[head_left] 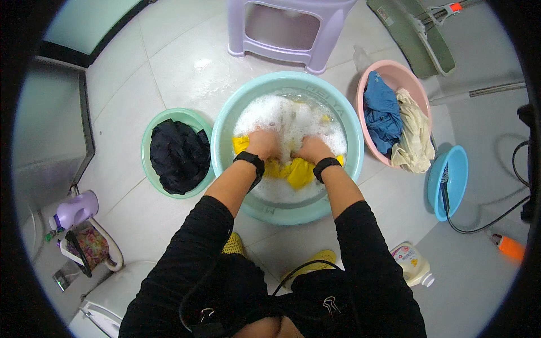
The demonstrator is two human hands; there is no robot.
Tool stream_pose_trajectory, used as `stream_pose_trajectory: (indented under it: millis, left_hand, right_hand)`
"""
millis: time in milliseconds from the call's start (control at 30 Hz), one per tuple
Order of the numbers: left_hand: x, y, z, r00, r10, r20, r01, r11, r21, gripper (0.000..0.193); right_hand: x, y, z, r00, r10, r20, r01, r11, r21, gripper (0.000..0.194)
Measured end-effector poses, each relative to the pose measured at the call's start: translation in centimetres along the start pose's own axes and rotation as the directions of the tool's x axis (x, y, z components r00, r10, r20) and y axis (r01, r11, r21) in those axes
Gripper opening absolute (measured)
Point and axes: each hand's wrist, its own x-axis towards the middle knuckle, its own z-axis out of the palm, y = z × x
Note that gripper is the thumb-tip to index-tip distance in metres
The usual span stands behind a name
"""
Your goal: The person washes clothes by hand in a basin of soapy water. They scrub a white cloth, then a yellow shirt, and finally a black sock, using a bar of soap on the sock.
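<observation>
A large light-blue plastic basin holds water under white suds. Both of my hands are in it, gripping a soaked yellow cloth, with suds hiding much of the fingers. My left hand is curled at the left of the cloth, and a yellow fold shows beside that wrist. Across a narrow gap, my right hand is bent over the cloth's right part. Much of the yellow fabric lies below the foam. Each wrist wears a black band.
Left of the basin, a green basin holds dark clothing. A pink basin at right carries blue and cream garments. Nearby are a blue basin with a shower head, a lilac stool and a detergent bottle.
</observation>
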Motion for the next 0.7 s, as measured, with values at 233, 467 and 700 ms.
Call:
stream_pose_trajectory:
  millis: [233,467,700]
  left_hand:
    - [-6.1,-2.4,3.0,0.963,-0.121,-0.242,-0.117,0.619,-0.776,0.11]
    - [-10.8,-5.0,0.2,0.968,0.22,-0.122,-0.036,-0.36,-0.932,0.066]
    - [-11.8,-5.4,-1.3,0.971,0.226,-0.081,0.003,-0.348,-0.938,0.045]
  right_hand:
    - [-0.2,0.5,-1.5,0.915,-0.247,-0.319,0.252,0.967,-0.026,0.042]
    - [-9.3,-0.7,-7.6,0.979,-0.092,-0.183,0.202,0.277,0.939,0.026]
    - [-11.9,-1.7,-10.8,0.961,-0.075,-0.268,0.278,0.23,0.933,0.022]
